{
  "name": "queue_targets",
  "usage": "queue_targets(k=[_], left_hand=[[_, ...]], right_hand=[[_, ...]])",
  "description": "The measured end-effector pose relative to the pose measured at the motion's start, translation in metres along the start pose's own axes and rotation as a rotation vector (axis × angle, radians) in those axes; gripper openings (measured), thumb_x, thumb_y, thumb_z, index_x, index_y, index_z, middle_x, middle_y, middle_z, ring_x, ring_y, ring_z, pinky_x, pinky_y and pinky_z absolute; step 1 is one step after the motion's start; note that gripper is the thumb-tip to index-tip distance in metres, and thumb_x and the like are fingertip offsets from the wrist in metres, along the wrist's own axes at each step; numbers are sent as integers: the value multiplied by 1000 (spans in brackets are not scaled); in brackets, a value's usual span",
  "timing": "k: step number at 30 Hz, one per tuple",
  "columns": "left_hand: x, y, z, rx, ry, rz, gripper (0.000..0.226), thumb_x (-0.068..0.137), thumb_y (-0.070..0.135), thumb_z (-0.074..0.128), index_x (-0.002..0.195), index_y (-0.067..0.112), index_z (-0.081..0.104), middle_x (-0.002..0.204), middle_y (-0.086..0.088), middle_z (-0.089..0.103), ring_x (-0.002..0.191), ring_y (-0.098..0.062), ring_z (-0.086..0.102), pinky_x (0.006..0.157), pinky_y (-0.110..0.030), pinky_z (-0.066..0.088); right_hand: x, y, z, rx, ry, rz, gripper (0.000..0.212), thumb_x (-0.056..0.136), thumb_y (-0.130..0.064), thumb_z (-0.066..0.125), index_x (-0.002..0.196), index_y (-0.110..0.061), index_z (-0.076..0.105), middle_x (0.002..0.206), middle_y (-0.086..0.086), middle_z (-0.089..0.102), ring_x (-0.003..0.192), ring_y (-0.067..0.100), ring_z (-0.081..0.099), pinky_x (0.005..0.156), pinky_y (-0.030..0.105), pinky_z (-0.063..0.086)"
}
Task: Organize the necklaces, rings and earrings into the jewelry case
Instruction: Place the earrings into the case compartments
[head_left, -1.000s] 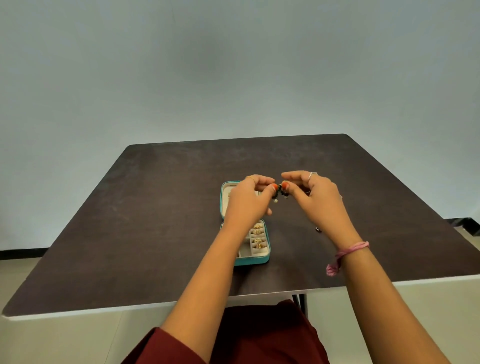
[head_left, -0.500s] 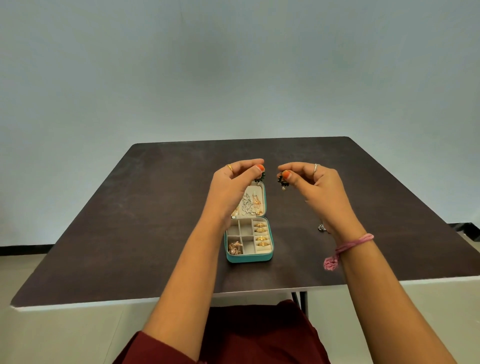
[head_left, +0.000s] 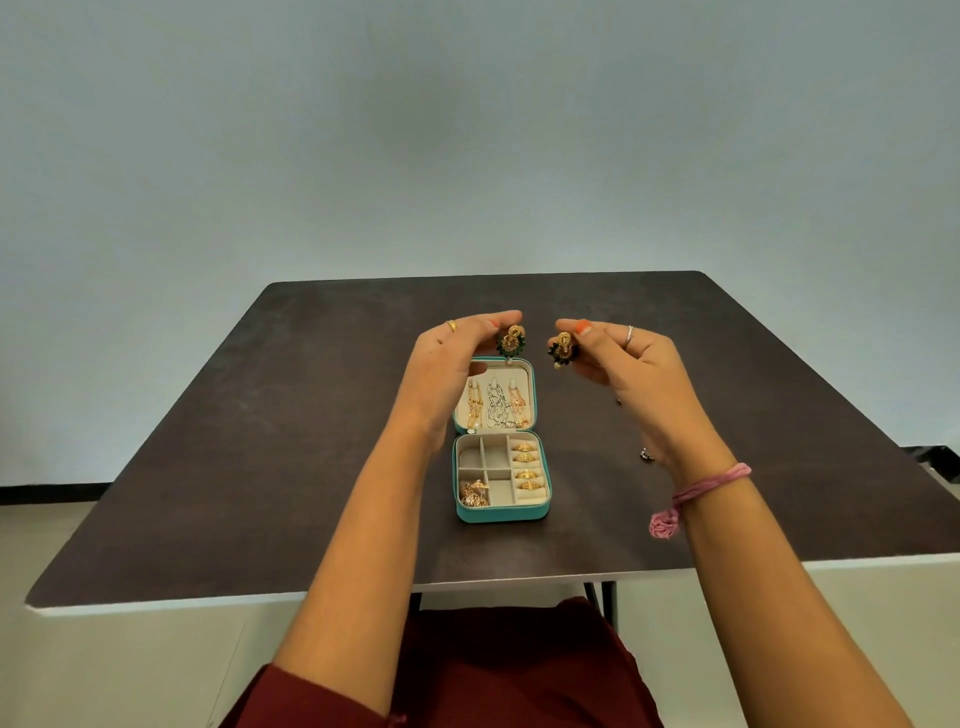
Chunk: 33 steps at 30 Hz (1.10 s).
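Observation:
A teal jewelry case (head_left: 501, 513) lies open on the dark table (head_left: 260, 441). Its lid holds several necklaces (head_left: 496, 402); gold rings (head_left: 525, 465) fill the right column, and a gold earring (head_left: 475, 492) sits in the front left compartment. My left hand (head_left: 452, 364) pinches a gold and green earring (head_left: 510, 341) above the lid. My right hand (head_left: 618, 364) pinches the matching earring (head_left: 562, 349) just right of it. Both hands are raised above the case, a short gap between the earrings.
A small silver piece (head_left: 647, 454) lies on the table right of the case, partly behind my right wrist. A pink thread band (head_left: 701, 491) circles that wrist. The table's near edge (head_left: 311, 597) runs just in front of my lap.
My hands have drawn apart, each with one earring, and the left hand has come off the case, uncovering the lid and compartments.

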<state>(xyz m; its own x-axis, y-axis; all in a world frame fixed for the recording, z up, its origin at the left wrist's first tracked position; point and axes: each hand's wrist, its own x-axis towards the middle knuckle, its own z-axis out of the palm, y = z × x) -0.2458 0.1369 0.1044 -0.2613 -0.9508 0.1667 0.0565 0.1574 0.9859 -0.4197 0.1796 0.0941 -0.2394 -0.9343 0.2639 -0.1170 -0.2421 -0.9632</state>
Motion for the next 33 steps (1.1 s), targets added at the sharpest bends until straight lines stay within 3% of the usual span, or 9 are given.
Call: queue_targets(k=[3,7,12,19,24,29,33], left_hand=[[1,-5,-2,24,-12,-8,38,88,1,43,108,18,72,107,-11,70,81,-10,60,65,-16,50],[0,-11,-5,93,-10,6,45,84,-8,46,110,21,69,102,2,71,82,3,66,68,-15,54],[-3,-19,-10,155,-31,-12,45,84,-10,52,114,22,65,98,7,70,83,4,67,64,-14,53],[-9,-46,-14,315,-18,-15,29,87,10,67,105,31,65,95,18,66,77,2,66,73,-17,55],[-15,-66,-7,550,0,-78,26,89,18,66,111,31,65,97,15,63,71,4,59,64,-8,47],[-15,-74,9,796,26,-121,32,89,22,66,121,23,64,117,2,64,97,-12,64,88,-30,53],[-11,-76,20,912,32,-199,25,90,20,61,115,20,67,109,-5,66,81,-23,69,78,-39,58]], right_hand=[[-1,1,-1,-30,-60,-22,23,92,-14,59,112,-19,68,103,-1,73,103,11,66,92,26,52],[-1,3,0,-70,-112,-45,30,91,-7,59,119,-17,64,108,-2,71,104,8,65,91,22,52],[-3,11,4,-60,-130,-42,30,91,-4,58,118,-18,63,105,-1,72,99,10,68,81,21,54],[-8,31,9,-21,-99,12,27,90,-6,61,112,-21,65,98,-1,73,85,10,70,70,22,57],[-11,48,12,-37,-104,59,28,90,-6,61,115,-19,64,98,8,73,81,9,69,67,20,57],[-11,63,12,-55,-112,90,29,90,-6,61,115,-18,65,99,11,72,83,15,69,67,21,57],[-11,68,11,-52,-122,99,29,90,-4,60,117,-16,64,100,8,72,84,13,70,67,20,56]])
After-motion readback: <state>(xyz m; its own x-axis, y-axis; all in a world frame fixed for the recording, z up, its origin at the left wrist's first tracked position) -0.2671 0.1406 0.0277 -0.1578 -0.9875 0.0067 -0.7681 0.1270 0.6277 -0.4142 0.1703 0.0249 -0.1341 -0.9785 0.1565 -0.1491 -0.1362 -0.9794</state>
